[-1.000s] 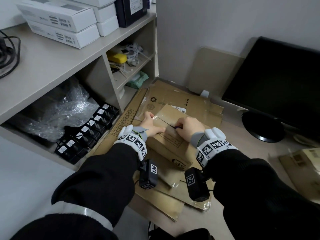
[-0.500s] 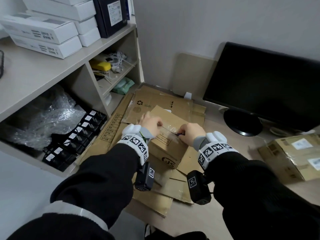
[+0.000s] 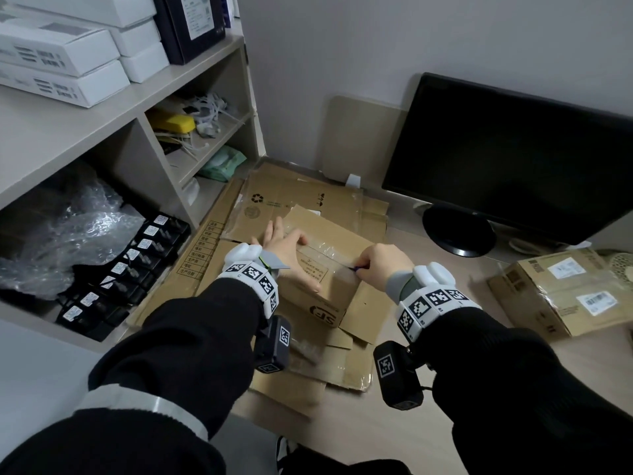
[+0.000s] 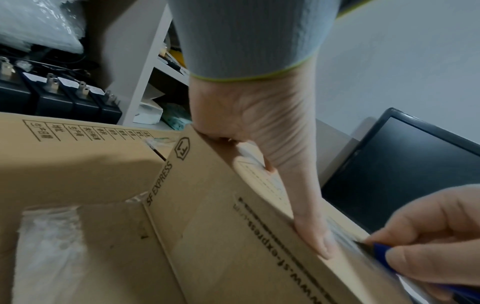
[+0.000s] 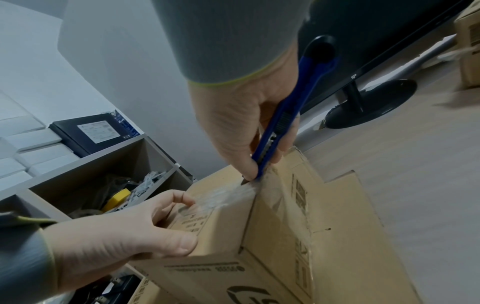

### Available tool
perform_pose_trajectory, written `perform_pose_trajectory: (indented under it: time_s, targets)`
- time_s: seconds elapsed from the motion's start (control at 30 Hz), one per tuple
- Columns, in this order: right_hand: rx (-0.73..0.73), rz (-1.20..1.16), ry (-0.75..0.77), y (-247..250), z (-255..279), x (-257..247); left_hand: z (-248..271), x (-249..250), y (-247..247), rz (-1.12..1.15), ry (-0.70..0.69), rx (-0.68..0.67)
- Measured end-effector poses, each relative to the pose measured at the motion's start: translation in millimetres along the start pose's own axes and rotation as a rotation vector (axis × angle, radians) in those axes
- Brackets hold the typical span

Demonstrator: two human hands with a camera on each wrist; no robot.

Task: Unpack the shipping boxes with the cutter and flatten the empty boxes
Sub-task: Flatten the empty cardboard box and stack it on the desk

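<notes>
A small brown SF Express box (image 3: pixel 337 269) (image 4: pixel 233 236) (image 5: pixel 221 236) sits on a pile of flattened cardboard (image 3: pixel 291 197), its top taped with clear tape. My left hand (image 3: pixel 284 250) (image 4: pixel 259 133) (image 5: pixel 130 236) presses down on the top's left half, thumb along the near edge. My right hand (image 3: pixel 382 265) (image 5: pixel 246 123) (image 4: pixel 436 242) grips a blue cutter (image 3: pixel 358 268) (image 5: pixel 285 115) (image 4: pixel 384 255). Its blade tip is in the tape seam at the top's right end.
A black monitor (image 3: pixel 507 159) on a round stand stands at the back right. Sealed labelled boxes (image 3: pixel 565 293) lie on the desk at the right. The shelf unit (image 3: pixel 120 108) at the left holds bubble wrap, black adapters (image 3: pixel 137 265) and white boxes.
My right hand has drawn the cutter along the tape seam to the box's right end. The left hand has spread flatter over the top. The head view has swung right.
</notes>
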State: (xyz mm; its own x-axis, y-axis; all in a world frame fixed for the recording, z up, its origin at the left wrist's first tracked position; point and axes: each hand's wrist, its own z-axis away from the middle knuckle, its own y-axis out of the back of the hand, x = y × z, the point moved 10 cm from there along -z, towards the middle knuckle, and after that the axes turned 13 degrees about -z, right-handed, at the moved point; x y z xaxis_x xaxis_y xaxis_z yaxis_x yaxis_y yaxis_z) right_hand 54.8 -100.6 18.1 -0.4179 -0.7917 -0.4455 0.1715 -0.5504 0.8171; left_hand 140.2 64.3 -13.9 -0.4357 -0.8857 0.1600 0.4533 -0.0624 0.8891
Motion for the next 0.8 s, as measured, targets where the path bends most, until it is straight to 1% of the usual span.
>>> perform_pose_trajectory:
  time_s: [0.13,0.3,0.5,0.6,0.63,0.7,0.77,0.8]
  targets:
    - [0.011,-0.007,-0.02,2.7,5.1,13.9,-5.6,1.6,-0.8,-0.006,0.01,-0.041]
    - [0.001,-0.012,-0.032,7.5,13.0,21.0,-1.3,6.1,3.2,-0.022,0.025,-0.043]
    - [-0.007,0.08,-0.082,14.6,12.1,16.0,5.5,11.1,8.5,-0.043,0.052,-0.048]
    - [-0.055,0.154,-0.128,18.4,18.1,18.8,8.5,11.2,12.0,-0.089,0.074,-0.06]
    - [-0.049,0.161,-0.143,22.2,20.0,21.4,8.5,11.8,12.3,-0.101,0.079,-0.066]
    - [0.017,0.075,-0.137,33.8,20.2,24.7,8.0,12.9,12.2,-0.117,0.083,-0.078]
    - [0.133,-0.066,-0.073,47.1,17.9,19.3,9.0,14.6,11.9,-0.11,0.083,-0.09]
    - [0.156,-0.116,-0.046,48.6,17.0,15.0,10.1,16.3,12.0,-0.104,0.077,-0.094]
